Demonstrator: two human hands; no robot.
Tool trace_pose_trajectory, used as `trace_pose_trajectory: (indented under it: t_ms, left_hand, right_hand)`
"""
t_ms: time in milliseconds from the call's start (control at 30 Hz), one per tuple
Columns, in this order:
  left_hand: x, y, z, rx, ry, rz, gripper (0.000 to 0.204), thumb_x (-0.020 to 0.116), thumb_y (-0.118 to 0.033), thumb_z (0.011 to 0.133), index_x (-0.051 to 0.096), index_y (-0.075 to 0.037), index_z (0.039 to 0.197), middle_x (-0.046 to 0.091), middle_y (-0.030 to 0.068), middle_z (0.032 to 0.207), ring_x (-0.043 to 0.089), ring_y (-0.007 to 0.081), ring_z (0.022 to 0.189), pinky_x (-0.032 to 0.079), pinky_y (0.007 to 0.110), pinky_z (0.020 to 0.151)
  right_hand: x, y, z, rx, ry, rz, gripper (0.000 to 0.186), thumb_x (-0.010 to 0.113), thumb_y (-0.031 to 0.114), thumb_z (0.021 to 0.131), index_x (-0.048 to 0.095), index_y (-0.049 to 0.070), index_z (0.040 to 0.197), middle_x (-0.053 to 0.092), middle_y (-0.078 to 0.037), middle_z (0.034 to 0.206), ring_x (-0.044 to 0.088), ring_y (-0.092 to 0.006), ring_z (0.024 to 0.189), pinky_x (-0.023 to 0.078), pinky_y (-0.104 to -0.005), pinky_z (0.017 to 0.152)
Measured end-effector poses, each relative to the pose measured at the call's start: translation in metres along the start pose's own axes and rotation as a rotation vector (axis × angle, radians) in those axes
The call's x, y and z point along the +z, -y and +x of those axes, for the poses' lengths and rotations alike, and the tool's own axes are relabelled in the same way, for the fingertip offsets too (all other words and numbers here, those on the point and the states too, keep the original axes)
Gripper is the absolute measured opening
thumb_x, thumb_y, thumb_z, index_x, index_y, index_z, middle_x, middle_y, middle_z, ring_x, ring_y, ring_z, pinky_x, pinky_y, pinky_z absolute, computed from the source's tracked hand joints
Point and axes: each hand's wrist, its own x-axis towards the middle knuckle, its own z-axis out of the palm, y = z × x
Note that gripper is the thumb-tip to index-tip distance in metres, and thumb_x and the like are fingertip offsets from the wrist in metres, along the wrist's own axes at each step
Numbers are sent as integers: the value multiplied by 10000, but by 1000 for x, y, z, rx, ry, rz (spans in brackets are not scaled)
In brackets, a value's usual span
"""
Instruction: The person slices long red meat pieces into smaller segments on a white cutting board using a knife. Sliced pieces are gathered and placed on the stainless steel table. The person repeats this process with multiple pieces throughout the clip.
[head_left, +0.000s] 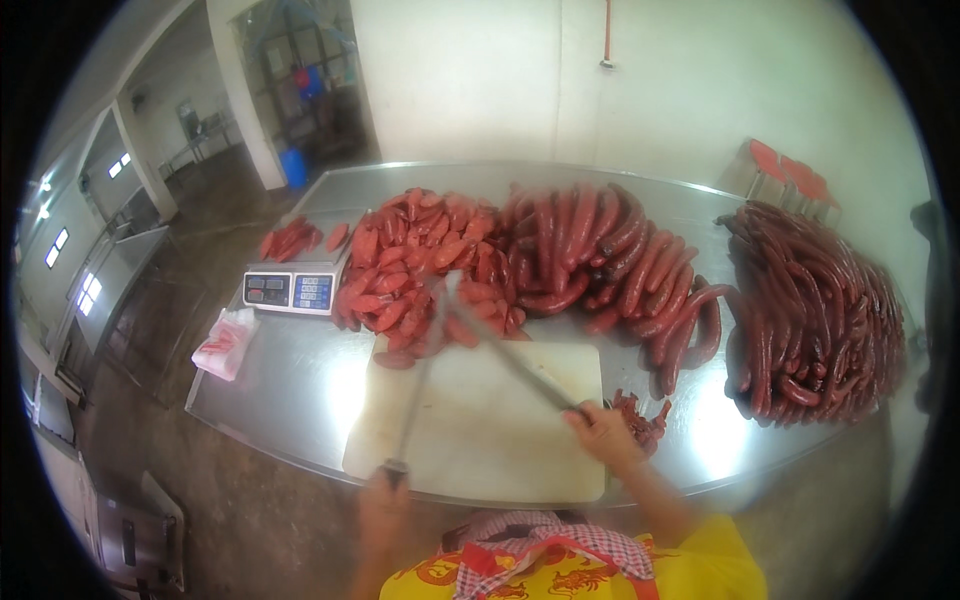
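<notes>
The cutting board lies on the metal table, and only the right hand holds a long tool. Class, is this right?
Not quite: in the head view, the left hand holds a long tool too. The cutting board does lie on the metal table.

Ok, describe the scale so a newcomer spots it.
Find the metal table, then the heap of cut red sausages towards its left. Just left of that heap sits the scale, the only tabletop thing with dark displays and a blue keypad.

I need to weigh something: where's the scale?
In the head view, the scale sits at left on the table, beside the cut sausages, beyond the white packet.
</notes>
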Motion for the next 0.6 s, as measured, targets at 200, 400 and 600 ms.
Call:
trace_pose_trajectory:
  t_ms: [200, 400, 600]
  left_hand:
    - [-30, 81, 41, -128, -228, 178, 280, 664, -191, 851, 592, 59, 953, 643, 294, 869, 628, 475, 851, 494, 500, 728]
    - [-35, 111, 134, -216, -68, 397, 366, 683, -260, 835, 598, 64, 984, 651, 284, 896, 622, 476, 868, 498, 506, 763]
    - [4, 6, 250, 331, -311, 134, 395, 688, -316, 847, 624, 34, 1017, 654, 243, 927, 623, 430, 884, 488, 491, 794]
  right_hand:
    - [-34, -20, -4, 71, -312, 100, 350, 707, 315, 873, 641, -28, 883, 635, -157, 684, 607, -242, 585, 472, -351, 572]
    - [-26, -5, -13, 258, -357, 351, 318, 773, 251, 819, 646, -35, 875, 585, -7, 653, 533, -67, 591, 442, -262, 530]
    - [-31, -10, -30, 360, -445, 591, 261, 767, 191, 829, 642, -23, 910, 567, 7, 635, 505, -45, 549, 412, -223, 492]
